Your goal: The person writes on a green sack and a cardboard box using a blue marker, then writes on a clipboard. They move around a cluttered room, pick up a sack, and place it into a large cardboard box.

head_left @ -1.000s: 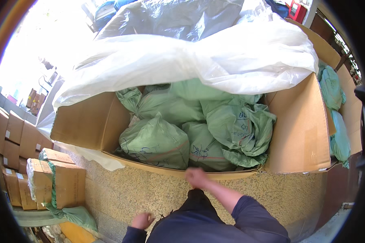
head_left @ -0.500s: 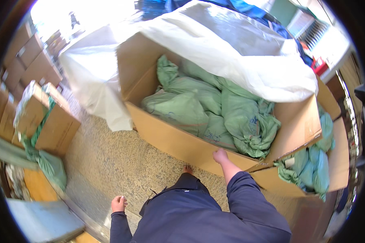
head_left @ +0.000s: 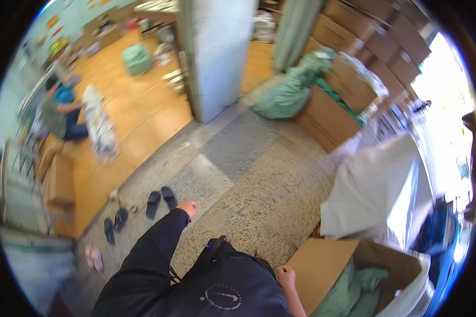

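Held out over the speckled floor, my left hand [head_left: 188, 207] has its fingers curled in and nothing shows in them. My right hand [head_left: 286, 277] hangs low beside the near flap of a large cardboard box [head_left: 322, 267], its fingers loosely closed and no object visible in it. Inside that box lie green woven sacks [head_left: 349, 290], partly cut off by the picture's lower rim. A white plastic sheet [head_left: 378, 185] drapes past the far side of the box.
A filled green sack [head_left: 285, 98] leans against a cardboard carton [head_left: 328, 119] ahead. Stacked cartons [head_left: 386, 47] stand behind. Pairs of dark sandals [head_left: 153, 204] lie left, by a doorway's pale pillar [head_left: 219, 58]. Another person [head_left: 58, 113] sits on the orange tiles beside a long plastic-wrapped bundle [head_left: 99, 124].
My view has swung left, away from the open box, which is now at the lower right. My left arm reaches farther forward; my right hand has dropped lower.
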The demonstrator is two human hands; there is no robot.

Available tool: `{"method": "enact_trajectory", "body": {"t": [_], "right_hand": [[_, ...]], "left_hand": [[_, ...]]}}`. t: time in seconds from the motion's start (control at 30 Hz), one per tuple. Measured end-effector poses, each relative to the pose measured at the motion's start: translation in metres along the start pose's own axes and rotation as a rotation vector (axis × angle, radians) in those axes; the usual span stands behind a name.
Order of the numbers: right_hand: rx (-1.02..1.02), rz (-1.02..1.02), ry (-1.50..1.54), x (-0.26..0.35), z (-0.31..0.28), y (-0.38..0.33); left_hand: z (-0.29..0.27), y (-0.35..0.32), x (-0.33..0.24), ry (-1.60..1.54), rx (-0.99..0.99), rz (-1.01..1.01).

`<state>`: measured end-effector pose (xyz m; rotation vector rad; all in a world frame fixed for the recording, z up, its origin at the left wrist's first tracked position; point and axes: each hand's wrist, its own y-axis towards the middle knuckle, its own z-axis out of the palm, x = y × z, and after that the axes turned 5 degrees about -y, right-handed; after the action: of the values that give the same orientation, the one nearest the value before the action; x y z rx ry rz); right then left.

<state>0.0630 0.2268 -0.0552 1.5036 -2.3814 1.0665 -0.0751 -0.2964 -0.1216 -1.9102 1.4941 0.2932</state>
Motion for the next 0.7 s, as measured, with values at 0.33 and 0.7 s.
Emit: {"method": "enact_trajectory", "body": {"t": [0.33, 0.7], "right_hand": [[0.193, 0.059, -0.121, 0.091, -0.051, 0.166], [0.4, -0.519, -0.336, 0.281, -0.017, 0.29]], "left_hand": [[0.028, -0.159, 0.037, -0.169, 0.064, -0.379], [-0.055, -0.133, -0.05, -0.551, -0.259, -0.826]]}}
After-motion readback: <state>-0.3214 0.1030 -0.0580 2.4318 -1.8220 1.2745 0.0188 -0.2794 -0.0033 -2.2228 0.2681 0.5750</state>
